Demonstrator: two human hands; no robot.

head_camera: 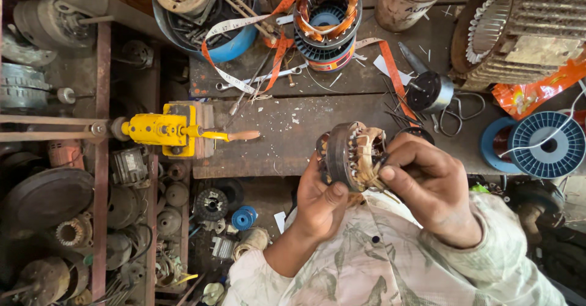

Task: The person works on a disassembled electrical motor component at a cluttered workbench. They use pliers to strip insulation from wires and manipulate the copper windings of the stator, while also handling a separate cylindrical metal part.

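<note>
stator in hand, winding work midway

the left hand (318,203) cups a small motor stator (353,156) from below, fingers closed around its steel core, holding it just off the near edge of the bench (287,129). the right hand (427,181) pinches tight on the pale insulation and copper coils at its open face. coils already sit in the slots, so the winding looks largely placed; the end turns seem loose and untied, by my judgement. a blue wire spool (547,145) lies near the right edge, a yellow winding tool (166,129) at the left edge.
</note>
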